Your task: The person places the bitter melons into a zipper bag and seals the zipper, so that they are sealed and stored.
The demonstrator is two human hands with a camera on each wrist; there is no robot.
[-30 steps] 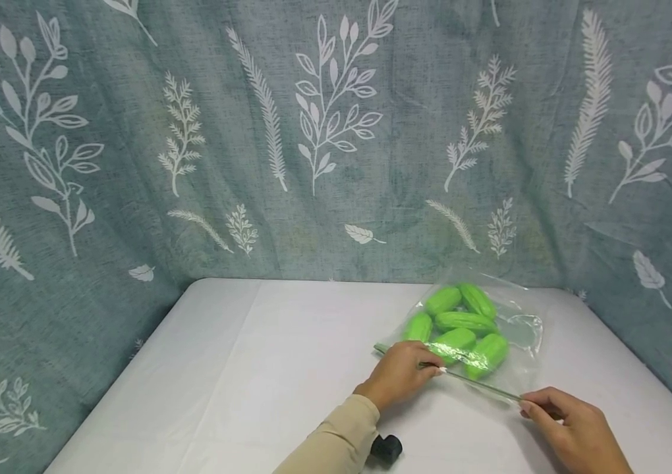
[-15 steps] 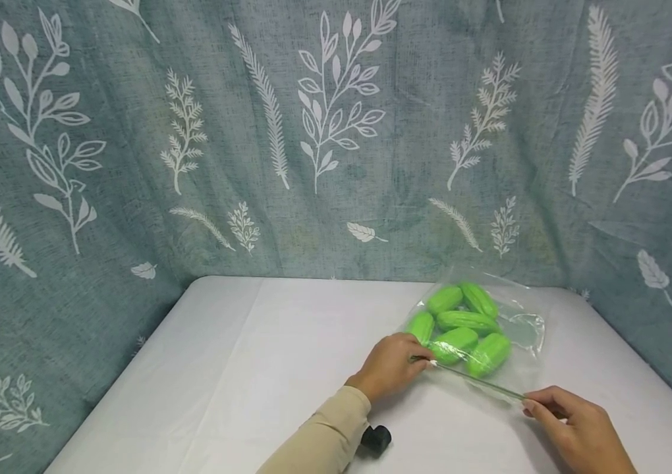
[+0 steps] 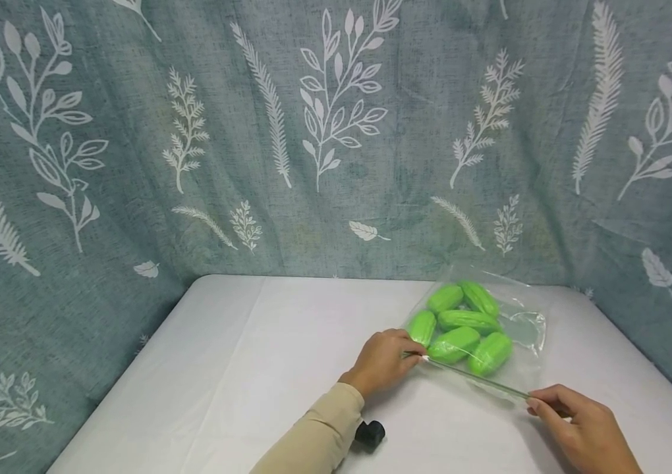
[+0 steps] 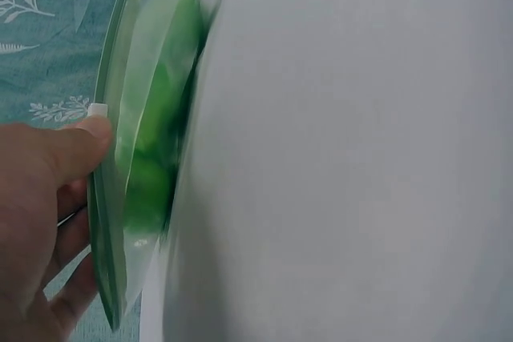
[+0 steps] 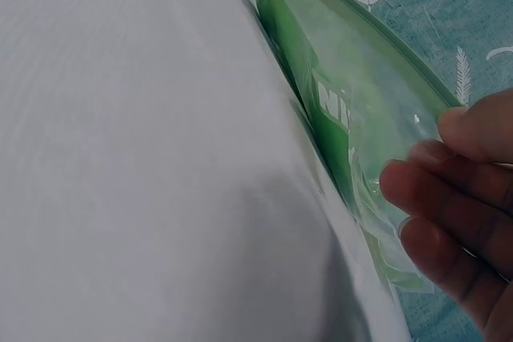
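Note:
A clear zip bag lies at the right of the table with several bright green ridged vegetables inside. Along its near edge runs a green zip strip. My left hand pinches the strip near its left end, the thumb at the white slider. At the strip's right end, my right hand pinches the bag's corner between thumb and index finger; its other fingers are loosely bent in the right wrist view. The zip edge is raised off the table and stretched between both hands.
A white cloth covers the table. Patterned blue-green curtains enclose the back and sides. A small black object shows beside the left sleeve.
My left hand has slid leftward along the zip strip, and the white slider has moved left with it. The right hand keeps its hold on the corner, almost still.

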